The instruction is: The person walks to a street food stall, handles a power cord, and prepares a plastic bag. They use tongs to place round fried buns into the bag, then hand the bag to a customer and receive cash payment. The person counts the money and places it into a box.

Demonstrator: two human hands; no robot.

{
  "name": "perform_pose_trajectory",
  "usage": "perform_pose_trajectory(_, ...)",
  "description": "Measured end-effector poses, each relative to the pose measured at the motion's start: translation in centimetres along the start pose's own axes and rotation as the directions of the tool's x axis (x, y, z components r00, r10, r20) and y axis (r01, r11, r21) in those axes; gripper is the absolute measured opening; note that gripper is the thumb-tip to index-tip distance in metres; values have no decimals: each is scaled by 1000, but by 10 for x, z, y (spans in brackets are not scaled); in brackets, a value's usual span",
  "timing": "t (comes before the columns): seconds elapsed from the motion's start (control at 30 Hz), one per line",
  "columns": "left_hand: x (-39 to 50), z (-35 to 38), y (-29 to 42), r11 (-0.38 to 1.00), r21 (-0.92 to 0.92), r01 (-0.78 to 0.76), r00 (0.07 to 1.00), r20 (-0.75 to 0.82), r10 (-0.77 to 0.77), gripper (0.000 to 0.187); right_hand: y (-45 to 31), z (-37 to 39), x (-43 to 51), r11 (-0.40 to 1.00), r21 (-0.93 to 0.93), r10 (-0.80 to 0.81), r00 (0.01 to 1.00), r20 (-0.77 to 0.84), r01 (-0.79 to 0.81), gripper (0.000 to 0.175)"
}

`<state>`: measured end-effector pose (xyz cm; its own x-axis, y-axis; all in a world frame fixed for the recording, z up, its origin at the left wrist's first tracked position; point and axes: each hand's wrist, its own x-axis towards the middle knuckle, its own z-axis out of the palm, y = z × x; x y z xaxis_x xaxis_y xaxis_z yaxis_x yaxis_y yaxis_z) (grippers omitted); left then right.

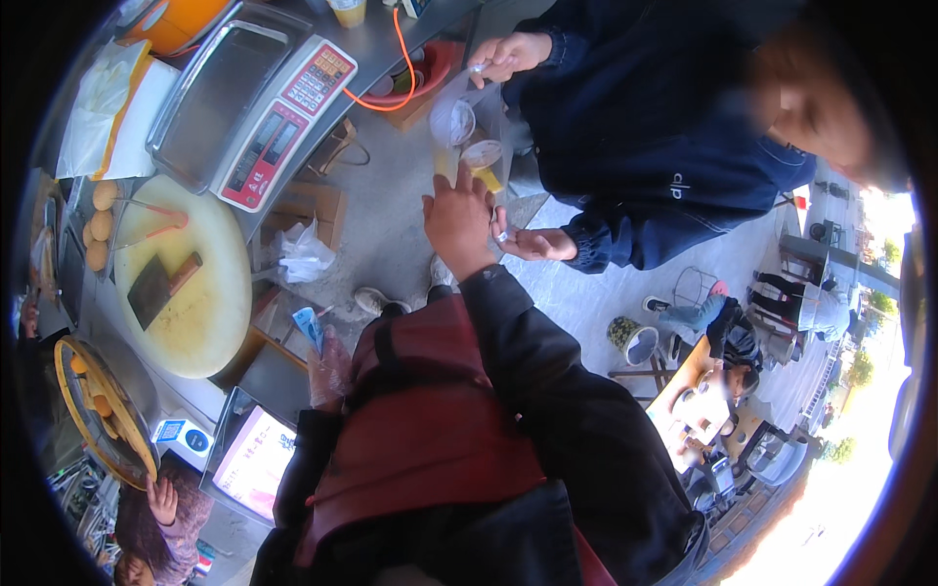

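My left hand [330, 370], in a clear plastic glove, holds a folded blue paper that looks like a banknote [308, 326] beside my red apron. My right hand [458, 223] is bare and stretched forward, palm side hidden, with its fingers apart. Its fingertips overlap the lower part of a clear plastic bag [504, 121]; whether they touch it is unclear. Inside the bag are lidded cups [481, 154] with yellow contents. Facing me, a person in a dark jacket grips the bag with one hand [509, 58]; their other hand [538, 243] is close to mine.
At left are a weighing scale [271, 139], a round cutting board [212, 322] with a cleaver [150, 293], several round brown items [101, 220] and a wood-rimmed round pan [69, 417]. Another person's hand [163, 499] touches that rim. People sit at a table [663, 403] on the right.
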<state>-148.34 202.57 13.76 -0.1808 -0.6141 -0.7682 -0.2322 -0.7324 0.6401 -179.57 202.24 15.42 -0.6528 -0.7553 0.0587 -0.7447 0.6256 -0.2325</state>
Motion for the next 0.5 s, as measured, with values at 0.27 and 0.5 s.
perform_pose_trajectory(0.27,5,28,16,997,-43,56,994,95,-52,32,23,17,-42,993,-95,103,917,385,-72,35)
perform_pose_trajectory(0.5,39,28,58,995,89,32,988,147,-45,34,35,12,-43,983,-142,171,837,520,-112,31)
